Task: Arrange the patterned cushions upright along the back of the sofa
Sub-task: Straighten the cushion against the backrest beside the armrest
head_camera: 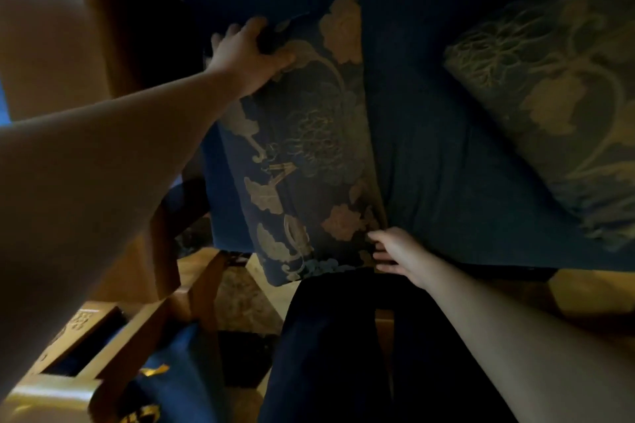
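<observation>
Cushion [302, 148] lay flat on the seat [446, 165] between your hands, long axis running away from you: left hand [251, 51] gripped its far corner, right hand [395, 252] spread open, fingertips at its near corner.

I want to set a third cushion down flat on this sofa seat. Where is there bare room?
The widest bare blue seat lies between the near cushion under both hands and the far cushion at right. It is crowded at the left armrest, where the left hand works; the right hand sits at the front edge.
</observation>
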